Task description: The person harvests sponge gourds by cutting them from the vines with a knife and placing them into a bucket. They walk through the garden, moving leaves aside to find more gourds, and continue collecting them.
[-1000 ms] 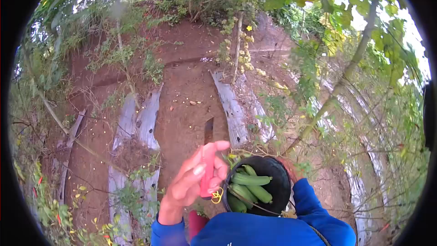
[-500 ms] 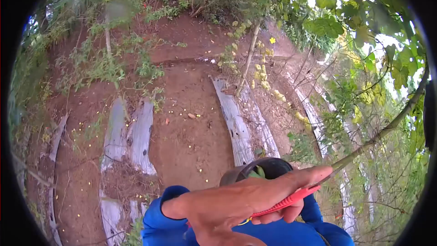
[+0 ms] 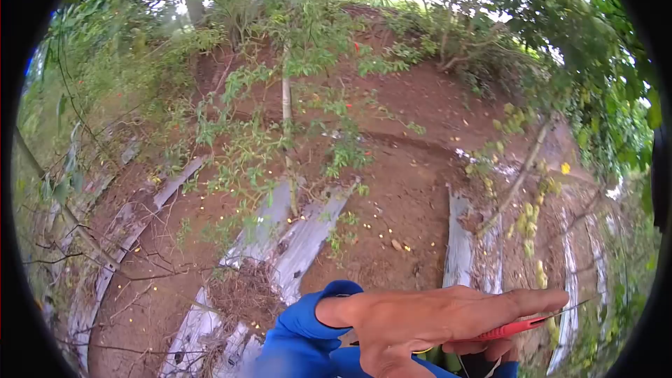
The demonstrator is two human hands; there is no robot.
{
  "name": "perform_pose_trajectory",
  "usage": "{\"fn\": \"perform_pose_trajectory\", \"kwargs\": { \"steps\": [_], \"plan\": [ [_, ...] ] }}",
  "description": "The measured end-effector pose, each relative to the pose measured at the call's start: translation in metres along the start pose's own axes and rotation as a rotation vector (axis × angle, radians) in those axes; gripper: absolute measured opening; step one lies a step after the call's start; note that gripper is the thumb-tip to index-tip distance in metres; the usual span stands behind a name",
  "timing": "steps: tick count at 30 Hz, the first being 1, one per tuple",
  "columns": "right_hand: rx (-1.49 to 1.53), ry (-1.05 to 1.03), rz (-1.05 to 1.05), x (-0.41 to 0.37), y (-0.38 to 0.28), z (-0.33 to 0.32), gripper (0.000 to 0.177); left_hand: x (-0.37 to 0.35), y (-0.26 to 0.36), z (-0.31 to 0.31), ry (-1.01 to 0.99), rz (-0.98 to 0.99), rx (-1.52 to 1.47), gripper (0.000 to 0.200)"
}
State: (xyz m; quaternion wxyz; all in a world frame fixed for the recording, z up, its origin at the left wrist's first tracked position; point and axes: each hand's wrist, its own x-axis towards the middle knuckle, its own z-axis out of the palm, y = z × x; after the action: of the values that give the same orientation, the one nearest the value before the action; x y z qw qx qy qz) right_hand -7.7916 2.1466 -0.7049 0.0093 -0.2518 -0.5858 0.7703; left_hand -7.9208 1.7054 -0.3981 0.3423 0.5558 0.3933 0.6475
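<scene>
My left hand (image 3: 427, 318) reaches across the bottom of the view from a blue sleeve (image 3: 308, 322), fingers pointing right. It is shut on a knife with a red handle (image 3: 511, 327), and a thin blade tip pokes out to the right past the fingers. My right hand is out of sight. Something dark with a little green shows just under the hand at the bottom edge, and I cannot tell what it is.
Below is bare reddish soil (image 3: 399, 203) dotted with small yellow bits. Grey plastic strips (image 3: 458, 245) line the raised beds. A thin-stemmed shrub (image 3: 287, 98) stands ahead. At the right, a leaning stake carries a yellowing vine (image 3: 521, 175).
The view has swung, so the beds and vine stake slid right and a shrub came to the middle. The black bucket of green pods has dropped from sight. My left hand still holds the knife.
</scene>
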Motion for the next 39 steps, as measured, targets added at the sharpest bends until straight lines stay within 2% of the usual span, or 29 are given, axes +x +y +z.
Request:
{"fn": "perform_pose_trajectory", "kwargs": {
  "steps": [2,4,5,7,8,9,11,12,13,15,16,17,18,19,20,23,24,25,28,29,31,32,33,36,37,39],
  "plan": [
    [-0.017,-0.042,0.008,0.057,-0.026,-0.005,0.048,0.041,-0.023,-0.035,-0.035,0.06,0.097,0.124],
    [-0.03,-0.074,0.014,0.104,-0.045,-0.007,0.048,0.076,-0.046,-0.07,0.004,0.515,0.174,0.146],
    [-0.03,-0.085,0.016,0.124,-0.055,-0.007,0.048,0.087,-0.051,-0.082,0.007,0.5,0.178,0.146],
    [-0.037,-0.116,0.014,0.165,-0.072,-0.006,0.048,0.11,-0.056,-0.107,-0.037,0.52,0.077,0.133],
    [-0.042,-0.129,0.017,0.185,-0.081,-0.005,0.048,0.118,-0.053,-0.122,-0.063,0.367,0.067,0.137],
    [-0.049,-0.137,0.025,0.203,-0.088,-0.003,0.048,0.126,-0.047,-0.133,-0.04,0.364,0.081,0.137],
    [-0.066,-0.17,0.028,0.246,-0.105,0.003,0.048,0.14,-0.038,-0.15,-0.008,0.231,0.206,0.137],
    [-0.073,-0.175,0.029,0.266,-0.113,0.005,0.048,0.144,-0.048,-0.166,0.02,0.327,0.19,0.125],
    [-0.074,-0.179,0.029,0.282,-0.119,0.006,0.048,0.151,-0.058,-0.186,0.038,0.329,0.195,0.125],
    [-0.075,-0.181,0.019,0.318,-0.131,0.009,0.047,0.167,-0.078,-0.225,0.06,0.529,0.373,0.151],
    [-0.071,-0.178,0.014,0.335,-0.135,0.008,0.047,0.171,-0.075,-0.231,0.224,0.409,0.188,0.116],
    [-0.064,-0.171,0.008,0.35,-0.137,0.006,0.047,0.171,-0.08,-0.254,0.224,0.407,0.175,0.116],
    [-0.059,-0.164,0.002,0.366,-0.141,0.006,0.047,0.172,-0.086,-0.284,0.175,0.266,0.222,0.11],
    [-0.055,-0.154,-0.006,0.381,-0.143,0.003,0.047,0.175,-0.091,-0.312,0.117,0.128,0.261,0.112],
    [-0.048,-0.138,-0.014,0.394,-0.145,0.0,0.047,0.184,-0.093,-0.332,0.192,-0.134,0.253,0.15],
    [-0.029,-0.078,-0.031,0.426,-0.161,-0.008,0.047,0.191,-0.115,-0.407,0.211,-0.1,0.131,0.145],
    [-0.034,-0.054,-0.031,0.432,-0.172,-0.005,0.047,0.189,-0.124,-0.432,0.11,0.071,0.092,0.115],
    [-0.032,-0.028,-0.028,0.439,-0.179,-0.006,0.047,0.192,-0.133,-0.447,0.104,0.074,0.03,0.115],
    [-0.022,0.028,-0.029,0.469,-0.205,-0.001,0.047,0.205,-0.145,-0.476,0.169,0.102,0.371,0.073],
    [-0.022,0.031,-0.029,0.48,-0.215,0.001,0.047,0.216,-0.137,-0.491,0.169,0.107,0.34,0.073],
    [-0.024,0.033,-0.032,0.508,-0.233,0.006,0.047,0.236,-0.119,-0.525,-0.067,-0.341,0.378,0.068],
    [-0.027,0.03,-0.034,0.523,-0.241,0.009,0.046,0.24,-0.144,-0.536,-0.019,-0.181,0.103,0.07],
    [-0.03,0.026,-0.034,0.54,-0.25,0.011,0.046,0.245,-0.164,-0.547,-0.015,-0.182,0.094,0.07],
    [-0.036,-0.006,-0.043,0.599,-0.27,0.018,0.046,0.27,-0.191,-0.6,0.105,0.393,0.016,0.075],
    [-0.048,-0.017,-0.045,0.617,-0.276,0.018,0.046,0.274,-0.195,-0.615,0.11,0.394,0.01,0.075],
    [-0.06,-0.039,-0.046,0.661,-0.29,0.022,0.046,0.277,-0.204,-0.648,-0.007,0.127,-0.024,0.1]
  ]
}}
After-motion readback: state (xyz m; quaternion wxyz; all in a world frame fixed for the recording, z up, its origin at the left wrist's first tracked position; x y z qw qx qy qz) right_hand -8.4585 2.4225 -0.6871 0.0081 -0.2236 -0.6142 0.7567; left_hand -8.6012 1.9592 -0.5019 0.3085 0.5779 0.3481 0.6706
